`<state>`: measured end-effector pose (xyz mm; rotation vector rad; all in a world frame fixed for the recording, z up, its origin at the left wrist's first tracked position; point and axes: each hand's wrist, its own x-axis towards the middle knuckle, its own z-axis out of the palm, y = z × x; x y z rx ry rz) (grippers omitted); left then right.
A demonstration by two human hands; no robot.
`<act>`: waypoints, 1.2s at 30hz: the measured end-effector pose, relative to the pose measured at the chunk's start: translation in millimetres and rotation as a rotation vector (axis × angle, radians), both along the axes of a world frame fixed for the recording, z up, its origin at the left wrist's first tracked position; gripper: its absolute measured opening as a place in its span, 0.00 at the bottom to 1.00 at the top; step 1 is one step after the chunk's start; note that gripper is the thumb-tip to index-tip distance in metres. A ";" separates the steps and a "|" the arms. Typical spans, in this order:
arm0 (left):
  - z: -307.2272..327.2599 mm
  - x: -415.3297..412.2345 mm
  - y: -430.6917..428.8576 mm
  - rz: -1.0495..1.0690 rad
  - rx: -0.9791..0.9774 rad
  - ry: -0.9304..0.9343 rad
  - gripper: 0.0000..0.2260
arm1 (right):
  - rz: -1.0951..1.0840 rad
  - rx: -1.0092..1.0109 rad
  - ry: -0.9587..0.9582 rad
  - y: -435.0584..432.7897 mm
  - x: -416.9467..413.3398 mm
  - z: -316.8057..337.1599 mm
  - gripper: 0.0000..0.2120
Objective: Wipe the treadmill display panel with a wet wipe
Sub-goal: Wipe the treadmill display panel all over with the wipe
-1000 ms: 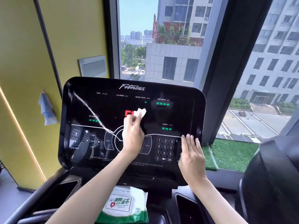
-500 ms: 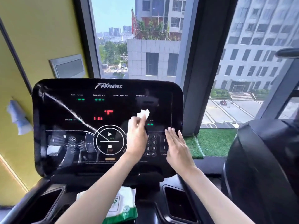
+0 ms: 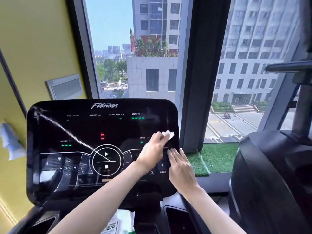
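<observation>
1. Wet wipe (image 3: 168,135): white and crumpled, it is pinched in the fingertips of the left hand (image 3: 152,153) and held against the black display panel (image 3: 84,132), close to the panel's right edge and just right of the SPEED label.
2. The left hand's fingers curl round the wipe, and only a rumpled end shows, up and to the right of the fingertips.
3. The right hand (image 3: 181,168) lies just below and to the right of that grip. Its fingers are straight and together, flat on the panel's lower right part, and it holds nothing.
4. Left of the grip is the round play-and-stop ring (image 3: 106,160) at the panel's middle. A pale streak (image 3: 67,130) runs down to it from the upper left corner.
5. Above the grip, green lights glow under the word DISTANCE.
6. Below the grip, between the two forearms, a green-and-white pack of wipes (image 3: 118,222) sits in the console, partly hidden.
7. Right of the grip, past the panel's edge, stands a dark window post (image 3: 199,81), then a strip of green turf (image 3: 217,157) on the sill and a black machine (image 3: 270,174).
8. Far to the left, a pale blue cloth (image 3: 10,142) hangs on the yellow wall.
</observation>
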<state>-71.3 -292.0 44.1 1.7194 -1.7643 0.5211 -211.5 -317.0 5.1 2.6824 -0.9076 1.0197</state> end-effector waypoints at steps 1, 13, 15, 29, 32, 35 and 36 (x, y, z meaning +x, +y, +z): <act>6.5 4.8 -2.5 0.031 -0.040 0.027 0.30 | -0.004 -0.011 0.019 -1.1 -0.9 -0.7 0.24; 51.9 8.0 -8.9 0.157 0.025 -0.058 0.30 | -0.008 -0.041 0.054 -10.3 -1.4 -1.0 0.30; 55.7 6.2 -4.6 0.123 0.121 -0.173 0.30 | -0.009 -0.047 0.043 -8.8 -0.9 -0.3 0.29; 26.3 3.7 28.5 -0.115 0.450 -0.452 0.22 | -0.140 -0.100 -0.175 3.7 -8.9 1.5 0.18; 38.4 24.0 46.6 -0.219 0.487 0.524 0.19 | -0.137 0.035 -0.269 10.2 -4.6 13.7 0.19; 49.4 51.2 75.5 -0.312 0.337 1.306 0.16 | 0.072 0.370 -0.393 26.9 11.8 34.4 0.16; 51.7 57.4 84.8 -0.340 0.317 1.427 0.16 | 0.162 0.559 -0.428 32.3 21.0 42.0 0.15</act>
